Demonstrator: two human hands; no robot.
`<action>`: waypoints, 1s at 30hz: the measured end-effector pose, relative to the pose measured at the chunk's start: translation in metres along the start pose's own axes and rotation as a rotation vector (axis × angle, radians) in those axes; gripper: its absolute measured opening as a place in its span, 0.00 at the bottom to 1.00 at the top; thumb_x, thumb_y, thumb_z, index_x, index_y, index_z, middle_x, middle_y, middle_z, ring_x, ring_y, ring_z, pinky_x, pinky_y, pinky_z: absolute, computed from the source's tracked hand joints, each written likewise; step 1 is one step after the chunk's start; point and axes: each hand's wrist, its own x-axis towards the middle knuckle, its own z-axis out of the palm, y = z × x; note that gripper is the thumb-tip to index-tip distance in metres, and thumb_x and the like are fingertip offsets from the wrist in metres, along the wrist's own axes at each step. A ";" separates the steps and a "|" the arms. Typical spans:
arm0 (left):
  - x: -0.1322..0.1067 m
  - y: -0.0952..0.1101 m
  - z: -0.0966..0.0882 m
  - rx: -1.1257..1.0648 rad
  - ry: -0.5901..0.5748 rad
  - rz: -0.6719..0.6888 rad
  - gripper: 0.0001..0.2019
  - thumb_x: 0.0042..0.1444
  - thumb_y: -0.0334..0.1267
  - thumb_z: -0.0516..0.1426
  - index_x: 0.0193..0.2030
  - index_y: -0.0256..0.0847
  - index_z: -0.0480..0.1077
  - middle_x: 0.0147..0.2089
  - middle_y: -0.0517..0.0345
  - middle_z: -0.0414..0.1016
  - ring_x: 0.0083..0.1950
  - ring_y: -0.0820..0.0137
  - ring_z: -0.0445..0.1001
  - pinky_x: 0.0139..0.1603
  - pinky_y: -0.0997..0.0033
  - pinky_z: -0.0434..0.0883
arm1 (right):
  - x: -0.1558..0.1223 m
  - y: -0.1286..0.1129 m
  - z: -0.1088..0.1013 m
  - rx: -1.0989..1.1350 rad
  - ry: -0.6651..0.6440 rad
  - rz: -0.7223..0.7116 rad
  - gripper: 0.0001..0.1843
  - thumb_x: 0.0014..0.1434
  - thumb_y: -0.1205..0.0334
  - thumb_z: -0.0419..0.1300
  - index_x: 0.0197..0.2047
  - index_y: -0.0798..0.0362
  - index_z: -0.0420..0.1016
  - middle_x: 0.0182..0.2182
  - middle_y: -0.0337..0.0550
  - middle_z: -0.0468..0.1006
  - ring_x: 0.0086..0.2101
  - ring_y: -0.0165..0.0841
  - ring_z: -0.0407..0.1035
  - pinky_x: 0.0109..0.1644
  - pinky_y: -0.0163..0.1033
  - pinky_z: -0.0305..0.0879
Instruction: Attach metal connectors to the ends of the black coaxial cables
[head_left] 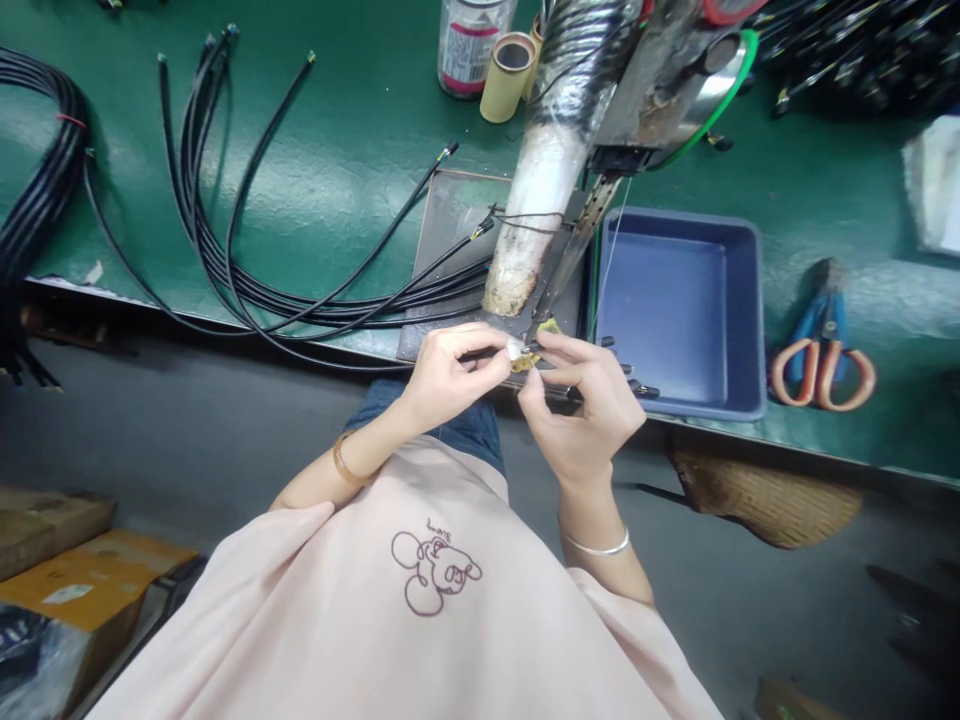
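My left hand (450,375) and my right hand (585,400) meet at the near edge of the green bench (337,170), just below the wrapped nozzle of a bench machine (540,200). Both pinch the end of a thin black cable (420,290), where a small yellowish piece (525,360) sits between the fingertips. The cable runs left across a grey metal plate (450,220). How the piece is fixed to the cable end is too small to tell.
A blue plastic tray (675,310) stands right of my hands. Cutters with orange and blue handles (821,350) lie further right. Several black cables (210,200) loop across the left. A can (469,45) and tape rolls (506,75) stand behind. Cardboard boxes (82,580) sit on the floor.
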 end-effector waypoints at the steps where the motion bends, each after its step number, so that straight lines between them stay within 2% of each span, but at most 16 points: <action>1: -0.001 -0.001 0.000 -0.014 -0.009 -0.026 0.07 0.56 0.31 0.58 0.32 0.35 0.78 0.32 0.54 0.80 0.31 0.74 0.74 0.31 0.78 0.68 | -0.001 0.000 0.000 -0.013 -0.013 -0.011 0.10 0.58 0.72 0.63 0.32 0.48 0.69 0.42 0.44 0.84 0.40 0.35 0.81 0.42 0.43 0.83; 4: -0.002 -0.001 -0.002 -0.042 -0.028 -0.092 0.06 0.55 0.31 0.59 0.31 0.35 0.78 0.35 0.51 0.82 0.36 0.71 0.78 0.36 0.77 0.73 | -0.003 0.001 -0.001 -0.039 -0.041 -0.027 0.10 0.59 0.71 0.62 0.32 0.48 0.68 0.42 0.44 0.85 0.39 0.35 0.81 0.41 0.42 0.82; 8: -0.002 0.001 -0.002 -0.047 -0.033 -0.110 0.07 0.56 0.31 0.58 0.32 0.34 0.78 0.36 0.51 0.83 0.36 0.71 0.79 0.35 0.78 0.73 | -0.003 0.001 -0.002 -0.025 -0.027 -0.007 0.09 0.60 0.71 0.62 0.33 0.48 0.68 0.42 0.43 0.85 0.39 0.35 0.81 0.41 0.42 0.82; 15: 0.000 0.004 0.001 -0.004 -0.007 -0.057 0.07 0.56 0.31 0.58 0.32 0.35 0.78 0.34 0.53 0.81 0.33 0.74 0.76 0.31 0.80 0.70 | 0.000 0.001 -0.001 -0.009 -0.008 0.021 0.09 0.59 0.72 0.64 0.34 0.49 0.71 0.40 0.42 0.84 0.41 0.35 0.81 0.45 0.44 0.80; 20: 0.000 0.005 0.000 0.002 -0.003 -0.003 0.07 0.57 0.32 0.58 0.32 0.35 0.78 0.31 0.54 0.79 0.30 0.75 0.73 0.26 0.81 0.66 | 0.001 0.000 -0.001 -0.013 -0.005 0.031 0.08 0.59 0.70 0.64 0.33 0.48 0.71 0.42 0.43 0.84 0.41 0.36 0.81 0.43 0.44 0.82; 26: 0.000 -0.001 -0.002 -0.059 -0.030 -0.119 0.07 0.55 0.33 0.59 0.31 0.34 0.78 0.35 0.51 0.83 0.36 0.71 0.79 0.38 0.77 0.74 | -0.001 0.000 -0.001 -0.002 -0.033 -0.033 0.11 0.58 0.74 0.63 0.32 0.48 0.68 0.43 0.43 0.84 0.39 0.34 0.81 0.42 0.40 0.82; 30: 0.000 -0.001 -0.001 -0.068 -0.052 -0.150 0.08 0.55 0.34 0.58 0.31 0.34 0.77 0.33 0.54 0.81 0.35 0.72 0.77 0.39 0.77 0.72 | -0.002 0.001 -0.001 0.010 -0.024 -0.014 0.11 0.58 0.74 0.63 0.33 0.48 0.69 0.42 0.43 0.85 0.39 0.34 0.81 0.42 0.41 0.81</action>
